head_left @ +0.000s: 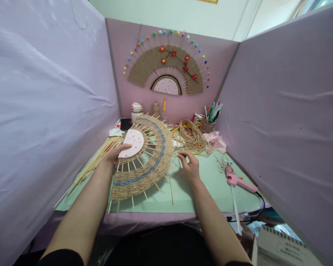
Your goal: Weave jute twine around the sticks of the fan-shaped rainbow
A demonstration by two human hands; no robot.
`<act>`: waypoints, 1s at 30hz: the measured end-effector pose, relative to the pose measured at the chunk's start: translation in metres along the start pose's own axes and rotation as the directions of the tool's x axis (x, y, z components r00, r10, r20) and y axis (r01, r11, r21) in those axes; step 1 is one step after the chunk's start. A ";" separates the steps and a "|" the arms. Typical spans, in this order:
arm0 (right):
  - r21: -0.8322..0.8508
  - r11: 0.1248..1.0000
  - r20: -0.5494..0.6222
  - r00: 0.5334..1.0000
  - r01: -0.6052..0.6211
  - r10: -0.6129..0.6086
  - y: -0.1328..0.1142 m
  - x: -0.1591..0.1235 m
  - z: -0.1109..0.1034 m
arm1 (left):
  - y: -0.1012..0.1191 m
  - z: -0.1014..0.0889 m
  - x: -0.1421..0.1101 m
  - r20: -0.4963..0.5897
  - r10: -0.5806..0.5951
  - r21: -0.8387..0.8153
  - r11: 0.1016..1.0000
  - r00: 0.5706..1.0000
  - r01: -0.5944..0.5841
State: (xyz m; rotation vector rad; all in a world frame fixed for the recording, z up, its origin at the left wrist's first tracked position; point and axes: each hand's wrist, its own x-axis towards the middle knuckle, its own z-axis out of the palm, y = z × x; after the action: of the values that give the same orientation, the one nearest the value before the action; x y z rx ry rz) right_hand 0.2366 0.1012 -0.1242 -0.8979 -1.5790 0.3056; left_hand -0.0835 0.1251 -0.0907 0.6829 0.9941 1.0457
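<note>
A half-round woven fan point(155, 162) of tan twine with a blue band is tilted over the table. Thin wooden sticks radiate through it and poke past its outer rim. My left hand point(115, 153) grips its pink-dotted white half-disc point(135, 142), thumb on top, other fingers hidden behind. Beside the fan's right rim, my right hand point(190, 164) is closed in a pinch on a thin tan strand, apparently twine, near the stick ends. A loose stick point(171, 189) lies below that hand.
Bundled sticks point(100, 159) lie left; tangled twine point(192, 135) sits behind my right hand. A pink glue gun point(240, 181) rests at right near a pot of tools point(208, 126). A white bottle point(136, 111) stands behind; a finished fan point(144, 70) hangs on the back panel.
</note>
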 end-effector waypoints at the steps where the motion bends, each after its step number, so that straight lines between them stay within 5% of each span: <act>1: 0.021 0.999 -0.003 0.999 -0.034 0.035 0.000 0.000 0.000 | 0.000 0.000 0.000 0.004 0.006 -0.004 1.000 1.000 -0.006; 7: 0.194 0.958 0.054 0.977 -0.212 0.205 0.004 -0.001 0.001 | -0.001 0.001 -0.001 -0.001 0.032 -0.016 0.999 1.000 -0.032; 18: 0.234 0.930 0.207 0.949 -0.284 0.238 0.002 -0.002 0.003 | -0.008 0.002 0.003 0.072 -0.042 -0.059 0.997 0.997 0.046; 30: 0.139 0.960 0.046 0.970 -0.242 0.237 -0.001 0.001 -0.002 | -0.009 0.001 0.004 0.078 -0.085 -0.024 0.996 0.993 0.087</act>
State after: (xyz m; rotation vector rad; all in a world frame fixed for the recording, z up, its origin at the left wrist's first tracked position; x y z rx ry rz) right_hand 0.2378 0.1010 -0.1229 -0.9762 -1.4554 0.5999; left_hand -0.0787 0.1252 -0.0990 0.6477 0.9329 0.9494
